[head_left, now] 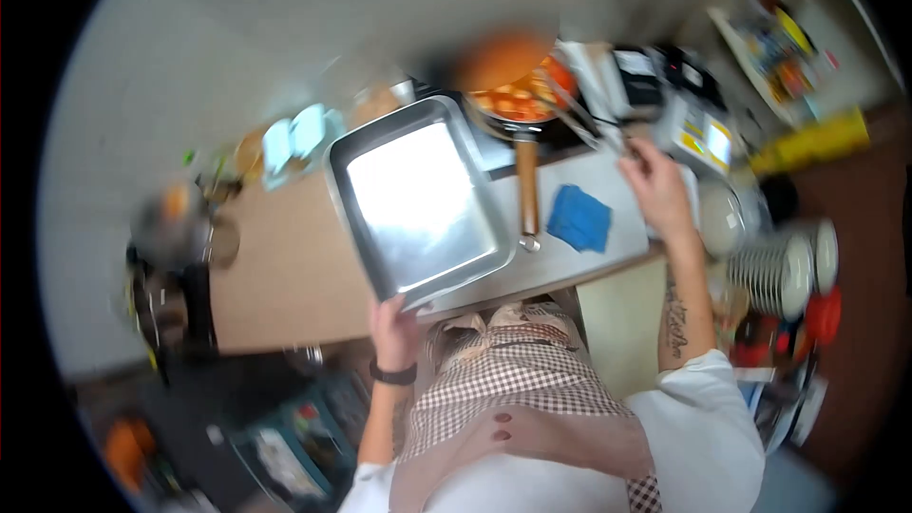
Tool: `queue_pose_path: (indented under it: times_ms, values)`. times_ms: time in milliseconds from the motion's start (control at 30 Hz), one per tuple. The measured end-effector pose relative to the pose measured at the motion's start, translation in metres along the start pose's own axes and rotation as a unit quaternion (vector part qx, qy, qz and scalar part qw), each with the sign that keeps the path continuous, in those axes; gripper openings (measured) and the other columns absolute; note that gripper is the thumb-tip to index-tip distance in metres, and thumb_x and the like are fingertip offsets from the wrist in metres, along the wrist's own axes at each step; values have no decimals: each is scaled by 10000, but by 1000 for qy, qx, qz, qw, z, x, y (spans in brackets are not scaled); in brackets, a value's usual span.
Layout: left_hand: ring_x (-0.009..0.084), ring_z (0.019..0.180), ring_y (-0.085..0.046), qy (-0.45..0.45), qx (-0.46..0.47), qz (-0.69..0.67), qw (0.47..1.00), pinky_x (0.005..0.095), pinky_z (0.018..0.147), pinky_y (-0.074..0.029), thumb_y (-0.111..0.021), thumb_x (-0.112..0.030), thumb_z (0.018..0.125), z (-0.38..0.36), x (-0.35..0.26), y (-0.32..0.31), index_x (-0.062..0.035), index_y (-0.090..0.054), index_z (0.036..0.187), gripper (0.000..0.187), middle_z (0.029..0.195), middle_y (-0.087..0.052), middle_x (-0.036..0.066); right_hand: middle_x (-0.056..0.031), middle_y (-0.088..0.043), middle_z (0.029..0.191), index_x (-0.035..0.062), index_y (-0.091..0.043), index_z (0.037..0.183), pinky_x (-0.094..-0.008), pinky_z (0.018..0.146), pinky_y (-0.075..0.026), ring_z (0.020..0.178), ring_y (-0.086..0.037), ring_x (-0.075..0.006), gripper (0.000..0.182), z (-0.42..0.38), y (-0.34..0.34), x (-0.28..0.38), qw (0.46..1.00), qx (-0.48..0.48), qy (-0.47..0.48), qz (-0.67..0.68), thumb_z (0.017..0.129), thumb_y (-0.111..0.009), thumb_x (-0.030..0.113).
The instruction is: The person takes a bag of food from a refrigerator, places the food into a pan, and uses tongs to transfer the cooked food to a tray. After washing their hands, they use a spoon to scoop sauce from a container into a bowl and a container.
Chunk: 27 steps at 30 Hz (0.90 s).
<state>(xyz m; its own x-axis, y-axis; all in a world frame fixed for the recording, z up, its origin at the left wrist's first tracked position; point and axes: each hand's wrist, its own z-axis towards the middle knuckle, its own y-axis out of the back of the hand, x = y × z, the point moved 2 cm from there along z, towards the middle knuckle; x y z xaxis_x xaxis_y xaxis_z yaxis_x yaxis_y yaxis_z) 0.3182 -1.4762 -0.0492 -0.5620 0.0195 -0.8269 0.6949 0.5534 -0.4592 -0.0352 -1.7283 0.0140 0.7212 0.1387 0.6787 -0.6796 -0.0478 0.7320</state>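
My left hand [393, 332] grips the near corner of a rectangular metal baking pan [499, 218], which is tilted and shows a bright bare inside. In my right hand [655, 185] are metal tongs [577, 123], pinched at their handle end. Their tips reach over a frying pan [527, 176] with a wooden handle, on the stove at the back. Orange-red chunks of food [518, 103] fill that pan; blur hides exactly where the tips touch. A folded blue cloth [579, 218] lies on the white counter between the frying pan's handle and my right hand.
A light blue egg carton [294, 142] stands at the counter's back left. Stacked white dishes [784, 275] and a yellow-white box [703, 138] are on the right. A brown board [285, 266] covers the left part of the counter. An orange blur [503, 59] hides part of the stove area.
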Motion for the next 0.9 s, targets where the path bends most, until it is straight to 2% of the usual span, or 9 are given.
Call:
queue_pose_path:
  times_ms: [67,167,267,367,500,600,733,767,900]
  values:
    - [269,993,-633,6,7,10,1000,437,789,-532,-554,-70,903,-2,-4,22,-34,-529,1194,294,1062,-656,131,-106,-653,784,-6,-635,1199,-333,675,-502,703,-608,-174,404,-63,-10,-3,993,-17,-43,110,906,-704,263]
    - [260,929,-645,-130,102,288,943,411,772,-537,-549,-91,926,5,4,100,-30,-542,1082,167,1024,-637,119,31,-567,762,1,-632,1191,-239,612,-431,673,-500,-62,315,-193,-39,-6,955,-104,-117,252,947,-680,193]
    - [222,892,-623,35,208,154,965,382,732,-540,-512,-105,958,-24,-15,68,-32,-537,1050,120,991,-580,95,41,-541,755,32,-587,1230,-197,476,-371,546,-459,-25,265,-336,-65,19,830,-219,-248,449,986,-624,128]
    - [211,915,-613,29,355,244,902,372,727,-528,-514,-110,916,-30,7,67,-31,-521,1205,300,1055,-574,73,-4,-544,817,-6,-533,1275,-185,488,-376,552,-468,-38,290,-456,-85,49,820,-312,-275,394,1006,-549,101]
    - [193,913,-608,194,488,215,824,356,721,-512,-510,-120,917,-116,30,22,-86,-446,1389,478,1131,-597,66,17,-562,852,1,-526,1291,-214,549,-420,625,-482,-39,316,-589,-91,93,787,-421,-327,311,995,-574,100]
    - [185,914,-610,210,580,291,731,347,720,-508,-536,-153,942,-183,66,21,-100,-448,1390,460,1124,-604,51,-50,-653,1089,23,-556,1277,-305,850,-508,959,-605,-124,323,-692,-103,110,699,-482,-409,334,995,-604,173]
    - [176,956,-613,335,657,262,623,338,766,-499,-538,-91,957,-321,119,30,-103,-461,1385,435,1151,-619,42,-77,-663,997,10,-643,1139,-321,814,-505,901,-618,-163,263,-857,-153,133,619,-524,-503,300,972,-623,212]
    - [167,832,-628,342,653,268,621,315,629,-543,-570,-146,957,-356,140,41,-112,-428,1381,449,1047,-614,52,31,-558,742,8,-643,970,-222,615,-439,685,-514,-49,134,-893,-168,141,607,-589,-478,235,975,-593,132]
    - [234,1000,-632,409,717,280,490,365,772,-545,-576,-141,940,-508,217,98,-99,-391,1410,507,1157,-603,84,15,-573,740,3,-654,1072,-262,614,-438,680,-513,-75,207,-1047,-202,170,527,-639,-507,238,958,-642,176]
